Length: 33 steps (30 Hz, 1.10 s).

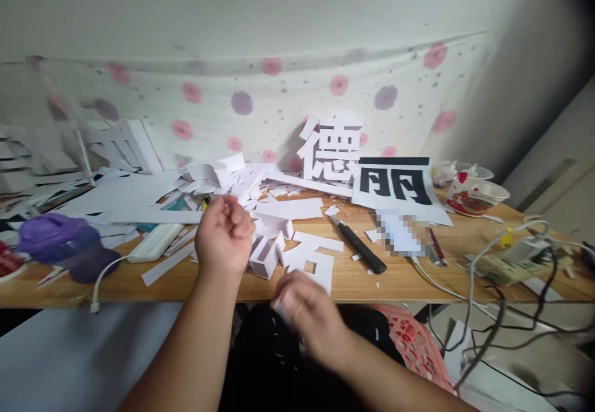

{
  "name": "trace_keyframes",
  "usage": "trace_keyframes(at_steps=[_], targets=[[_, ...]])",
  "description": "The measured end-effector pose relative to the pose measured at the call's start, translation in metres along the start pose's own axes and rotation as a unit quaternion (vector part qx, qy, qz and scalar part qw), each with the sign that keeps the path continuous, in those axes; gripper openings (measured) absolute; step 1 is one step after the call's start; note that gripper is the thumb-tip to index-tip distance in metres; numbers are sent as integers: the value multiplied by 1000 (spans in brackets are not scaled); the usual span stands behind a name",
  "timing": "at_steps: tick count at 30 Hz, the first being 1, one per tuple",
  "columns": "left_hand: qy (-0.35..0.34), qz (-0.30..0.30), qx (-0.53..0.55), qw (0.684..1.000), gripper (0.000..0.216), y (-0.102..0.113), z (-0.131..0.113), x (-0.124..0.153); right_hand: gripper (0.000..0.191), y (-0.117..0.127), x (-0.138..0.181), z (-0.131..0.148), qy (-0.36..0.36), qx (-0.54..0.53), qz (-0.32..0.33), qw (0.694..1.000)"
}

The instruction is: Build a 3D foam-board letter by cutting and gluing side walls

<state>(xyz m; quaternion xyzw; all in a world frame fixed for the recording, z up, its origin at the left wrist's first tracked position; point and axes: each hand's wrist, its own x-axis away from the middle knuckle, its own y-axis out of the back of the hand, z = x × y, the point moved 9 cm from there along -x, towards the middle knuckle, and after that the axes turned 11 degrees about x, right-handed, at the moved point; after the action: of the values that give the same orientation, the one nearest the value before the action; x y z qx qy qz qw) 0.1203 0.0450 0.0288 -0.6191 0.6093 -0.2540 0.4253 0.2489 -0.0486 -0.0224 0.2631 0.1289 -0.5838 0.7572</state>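
My left hand (226, 233) is raised over the table's front part with its fingers curled in. Whether anything lies inside those fingers is hidden. Below it, my right hand (313, 316) is closed near the table edge, slightly blurred, pinching a small pale piece (281, 310). Right beside my left hand stands a white box-like letter part (267, 257) with upright walls. A flat white cut-out character (312, 258) with a square hole lies between the hands and a black-handled cutter (360, 245).
A white raised character (332, 152) leans against the flowered cloth. A printed sheet (395, 189) with a black character lies beside it. Paper bowl (476, 194), power strip (515, 263) and cables are at right; a purple bottle (65, 245) and white power bank (155, 243) at left.
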Motion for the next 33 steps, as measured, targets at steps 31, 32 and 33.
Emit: trace_keyframes(at_steps=[31,32,33], targets=[[238,-124,-60,962,36,49,114,95,36,164,5,-84,-220,505,-73,831],[240,-120,-55,962,36,48,114,96,38,156,9,-70,-185,480,-78,854],[243,-116,-52,962,35,46,114,96,39,146,12,-53,-131,440,-86,884]])
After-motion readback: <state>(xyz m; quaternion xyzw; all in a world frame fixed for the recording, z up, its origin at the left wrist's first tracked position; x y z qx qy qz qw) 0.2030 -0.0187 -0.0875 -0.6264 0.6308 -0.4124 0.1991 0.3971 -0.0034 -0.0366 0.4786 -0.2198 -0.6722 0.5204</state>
